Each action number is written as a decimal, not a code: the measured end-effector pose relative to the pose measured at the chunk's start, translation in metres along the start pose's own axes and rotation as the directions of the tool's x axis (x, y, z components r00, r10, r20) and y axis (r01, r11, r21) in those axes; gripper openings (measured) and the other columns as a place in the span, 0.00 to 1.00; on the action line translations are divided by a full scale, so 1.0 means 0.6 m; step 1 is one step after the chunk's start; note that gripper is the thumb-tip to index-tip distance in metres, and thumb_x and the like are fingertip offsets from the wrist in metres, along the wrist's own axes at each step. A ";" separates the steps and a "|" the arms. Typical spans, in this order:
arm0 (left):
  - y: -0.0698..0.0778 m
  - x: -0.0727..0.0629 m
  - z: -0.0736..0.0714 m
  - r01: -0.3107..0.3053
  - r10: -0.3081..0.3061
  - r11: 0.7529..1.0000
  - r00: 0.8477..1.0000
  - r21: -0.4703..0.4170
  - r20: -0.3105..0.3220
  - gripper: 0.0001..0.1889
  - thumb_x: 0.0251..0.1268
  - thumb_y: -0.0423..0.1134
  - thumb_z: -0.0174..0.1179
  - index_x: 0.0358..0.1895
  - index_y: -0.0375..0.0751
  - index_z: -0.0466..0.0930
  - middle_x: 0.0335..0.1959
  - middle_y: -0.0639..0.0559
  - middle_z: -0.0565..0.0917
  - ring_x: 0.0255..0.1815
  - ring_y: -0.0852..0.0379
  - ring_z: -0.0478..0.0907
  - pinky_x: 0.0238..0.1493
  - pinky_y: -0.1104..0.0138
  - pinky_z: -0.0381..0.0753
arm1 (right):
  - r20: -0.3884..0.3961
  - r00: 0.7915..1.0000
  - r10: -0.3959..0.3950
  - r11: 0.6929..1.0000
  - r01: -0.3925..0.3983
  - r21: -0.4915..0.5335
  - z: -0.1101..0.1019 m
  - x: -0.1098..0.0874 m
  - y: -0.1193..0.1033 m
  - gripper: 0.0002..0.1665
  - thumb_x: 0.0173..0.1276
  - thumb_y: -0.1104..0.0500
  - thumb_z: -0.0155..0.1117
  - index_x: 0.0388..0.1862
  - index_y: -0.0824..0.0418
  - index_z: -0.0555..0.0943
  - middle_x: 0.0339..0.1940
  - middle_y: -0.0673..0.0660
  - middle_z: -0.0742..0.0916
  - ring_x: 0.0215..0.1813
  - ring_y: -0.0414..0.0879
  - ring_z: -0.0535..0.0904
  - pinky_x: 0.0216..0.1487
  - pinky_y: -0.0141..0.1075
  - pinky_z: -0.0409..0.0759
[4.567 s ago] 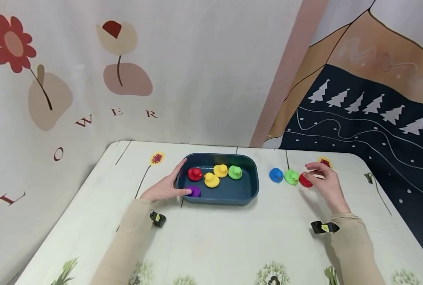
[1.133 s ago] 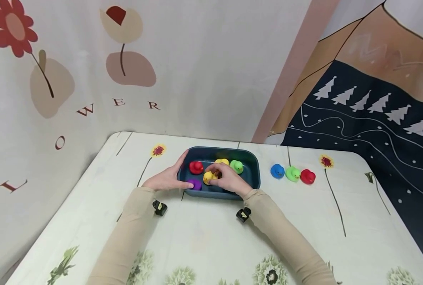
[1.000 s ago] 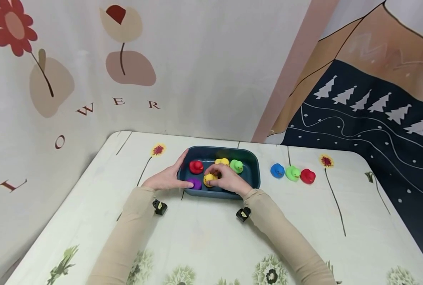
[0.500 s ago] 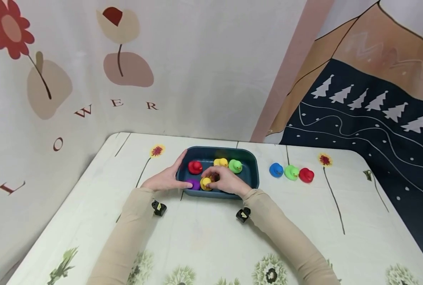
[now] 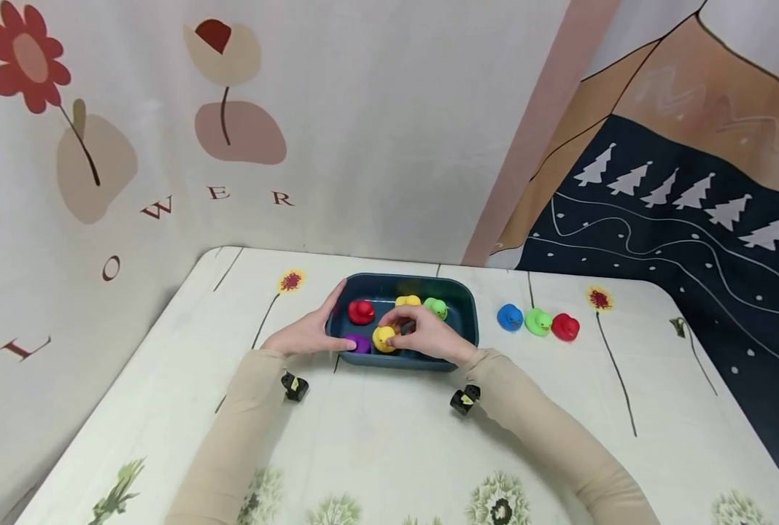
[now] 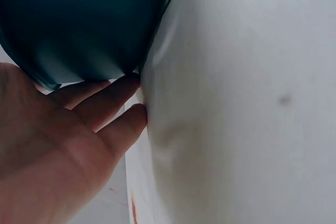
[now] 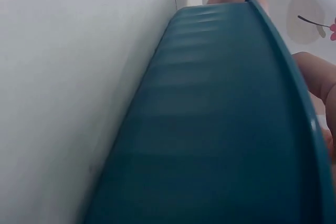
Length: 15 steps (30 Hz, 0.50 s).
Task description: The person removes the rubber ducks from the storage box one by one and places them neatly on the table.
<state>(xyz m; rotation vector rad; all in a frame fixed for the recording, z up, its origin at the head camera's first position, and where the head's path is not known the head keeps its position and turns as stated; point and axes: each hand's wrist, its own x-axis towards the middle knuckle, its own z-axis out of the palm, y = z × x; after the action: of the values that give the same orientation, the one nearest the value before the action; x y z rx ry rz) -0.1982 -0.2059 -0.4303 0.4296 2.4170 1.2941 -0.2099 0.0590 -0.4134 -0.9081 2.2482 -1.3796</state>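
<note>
A dark blue plastic tray (image 5: pixel 464 321) sits on the table, holding small rubber ducks. My left hand (image 5: pixel 307 332) grips its left end, thumb over the rim against the purple duck (image 5: pixel 362 343); in the left wrist view the fingers (image 6: pixel 123 129) lie along its outer wall. Reaching over the near rim, my right hand (image 5: pixel 429 335) pinches a yellow duck (image 5: pixel 384 338) just right of the purple one. Behind are a red duck (image 5: pixel 361 312), another yellow duck (image 5: pixel 407 300) partly covered by the right hand, and a green duck (image 5: pixel 437 307). In the right wrist view, the tray's near wall (image 7: pixel 210 114) hides the ducks.
To the tray's right, a blue duck (image 5: pixel 510 316), a light green duck (image 5: pixel 537 321) and a second red duck (image 5: pixel 565 327) stand in a row on the flower-printed tablecloth (image 5: pixel 389 437). A printed curtain (image 5: pixel 376 146) hangs behind the table.
My right hand has left the red duck in the row and come over the tray. It has taken the front yellow duck and shifted it forward, beside the purple one. The left hand stays put.
</note>
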 end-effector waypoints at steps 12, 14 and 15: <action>0.003 0.001 0.002 0.011 -0.011 1.000 1.000 0.020 -0.002 0.60 0.55 0.49 0.71 0.77 0.63 0.27 0.78 0.43 0.43 0.73 0.38 0.52 0.66 0.41 0.56 | -0.026 0.999 -0.033 0.988 0.029 -0.150 -0.042 -0.034 -0.007 0.15 0.62 0.66 0.69 0.48 0.63 0.82 0.39 0.53 0.81 0.41 0.51 0.75 0.40 0.38 0.78; 0.003 0.000 0.000 0.010 -0.010 1.000 1.000 0.022 -0.003 0.60 0.55 0.49 0.71 0.77 0.63 0.27 0.78 0.43 0.43 0.73 0.37 0.52 0.66 0.40 0.56 | -0.025 0.999 -0.044 0.984 0.039 -0.172 -0.049 -0.039 -0.008 0.15 0.61 0.66 0.69 0.48 0.62 0.82 0.39 0.53 0.81 0.42 0.52 0.75 0.40 0.37 0.79; 0.003 -0.001 0.000 0.009 -0.009 1.000 1.000 0.025 -0.003 0.61 0.55 0.50 0.71 0.77 0.62 0.27 0.78 0.43 0.42 0.73 0.37 0.52 0.66 0.40 0.56 | -0.025 0.998 -0.050 0.983 0.044 -0.177 -0.052 -0.042 -0.007 0.15 0.61 0.66 0.69 0.48 0.62 0.82 0.39 0.53 0.81 0.42 0.51 0.75 0.40 0.37 0.79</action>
<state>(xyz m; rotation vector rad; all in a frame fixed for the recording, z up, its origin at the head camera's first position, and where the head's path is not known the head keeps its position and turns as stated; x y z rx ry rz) -0.1978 -0.2051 -0.4287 0.4232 2.4369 1.2628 -0.2082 0.0953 -0.3959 -1.0102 2.4160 -1.2350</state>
